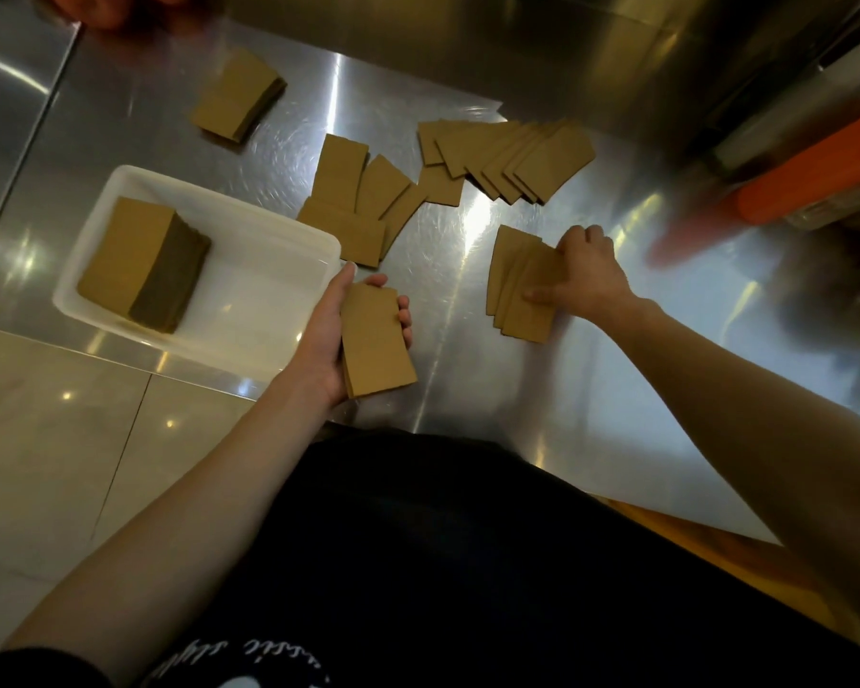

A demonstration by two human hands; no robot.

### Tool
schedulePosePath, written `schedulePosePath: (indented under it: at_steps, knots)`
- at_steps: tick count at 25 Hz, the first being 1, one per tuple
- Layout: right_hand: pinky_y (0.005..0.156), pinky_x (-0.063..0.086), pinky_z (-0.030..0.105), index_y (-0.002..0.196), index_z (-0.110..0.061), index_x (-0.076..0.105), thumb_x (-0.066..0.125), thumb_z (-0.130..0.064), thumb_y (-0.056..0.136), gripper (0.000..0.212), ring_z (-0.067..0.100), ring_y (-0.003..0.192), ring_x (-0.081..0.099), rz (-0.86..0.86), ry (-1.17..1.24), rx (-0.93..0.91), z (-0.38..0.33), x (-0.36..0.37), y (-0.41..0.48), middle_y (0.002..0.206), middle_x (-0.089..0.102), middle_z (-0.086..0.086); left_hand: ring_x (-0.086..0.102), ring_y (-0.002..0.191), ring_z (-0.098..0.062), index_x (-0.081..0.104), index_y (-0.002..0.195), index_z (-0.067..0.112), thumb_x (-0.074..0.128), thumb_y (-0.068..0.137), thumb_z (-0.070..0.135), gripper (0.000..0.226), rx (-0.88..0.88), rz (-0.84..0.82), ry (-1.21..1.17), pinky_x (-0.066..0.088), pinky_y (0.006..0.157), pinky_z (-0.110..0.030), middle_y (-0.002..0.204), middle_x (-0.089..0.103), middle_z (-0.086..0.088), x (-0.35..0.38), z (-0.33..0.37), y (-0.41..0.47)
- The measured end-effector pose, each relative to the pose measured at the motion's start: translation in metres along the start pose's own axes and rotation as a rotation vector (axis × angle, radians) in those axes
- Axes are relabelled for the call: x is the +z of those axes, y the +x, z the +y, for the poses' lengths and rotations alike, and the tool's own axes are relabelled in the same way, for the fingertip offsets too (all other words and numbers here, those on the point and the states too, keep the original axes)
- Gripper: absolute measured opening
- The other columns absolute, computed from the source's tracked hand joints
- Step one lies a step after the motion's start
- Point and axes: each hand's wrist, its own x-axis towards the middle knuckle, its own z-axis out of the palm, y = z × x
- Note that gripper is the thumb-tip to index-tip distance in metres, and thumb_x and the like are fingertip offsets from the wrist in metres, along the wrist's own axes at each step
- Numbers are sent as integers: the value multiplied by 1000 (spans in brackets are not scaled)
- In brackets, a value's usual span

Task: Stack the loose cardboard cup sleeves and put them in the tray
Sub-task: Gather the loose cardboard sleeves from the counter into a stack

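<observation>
My left hand [326, 340] grips a small stack of brown cardboard sleeves [376, 340] just right of the white tray [249, 335]. A tall sleeve stack [135, 255] sits in the tray's left half. My right hand [584, 278] presses its fingers and thumb on a few fanned sleeves [515, 290] lying flat on the steel counter. More loose sleeves lie beyond: a fanned row [510, 156] at centre right, a scattered group [358, 201] by the tray's far corner, and a neat pile [237, 94] at the back.
The steel counter [616, 389] ends at a front edge near my body. An orange-lidded container [810, 176] and blurred items stand at the right. Tiled floor [70, 439] lies to the left, beyond the counter edge.
</observation>
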Motion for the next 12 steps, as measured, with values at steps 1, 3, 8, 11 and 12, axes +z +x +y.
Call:
schedulePosePath:
  at_steps: [1, 3, 8, 11, 12]
  knots:
    - [88, 48, 38, 130, -13, 38, 81, -43, 71, 79, 27, 113, 49, -32, 102, 0, 3, -2, -3, 130, 47, 11, 64, 76, -22, 62, 98, 18, 56, 92, 52, 35, -3, 5, 2, 54, 72, -36, 93, 67, -12, 0, 0, 0]
    - [85, 48, 35, 131, -14, 35, 79, -38, 75, 75, 22, 108, 50, -168, 262, -14, 6, -12, -7, 130, 48, 9, 64, 77, -22, 63, 98, 18, 56, 92, 53, 35, -7, 12, 9, 54, 73, -36, 93, 67, -13, 0, 1, 0]
    - [102, 42, 43, 146, -15, 25, 76, -38, 79, 87, 32, 129, 45, -180, 229, -65, -18, -28, 8, 147, 39, 11, 65, 77, -22, 62, 100, 19, 55, 93, 53, 35, -19, 1, 31, 54, 73, -36, 92, 69, -13, 0, 0, 0]
    - [97, 45, 42, 144, -12, 27, 78, -42, 75, 91, 34, 124, 48, -180, 40, -101, -31, -16, 24, 142, 43, 16, 65, 76, -22, 61, 102, 19, 54, 94, 53, 36, -17, 3, 37, 55, 73, -36, 91, 69, -12, 2, -1, -2]
    - [94, 47, 41, 141, -10, 31, 79, -44, 73, 90, 33, 120, 49, -174, -24, -95, -31, -9, 26, 137, 46, 17, 66, 76, -22, 61, 103, 19, 55, 93, 53, 35, -15, -1, 40, 55, 73, -36, 91, 69, -13, 2, -1, -2]
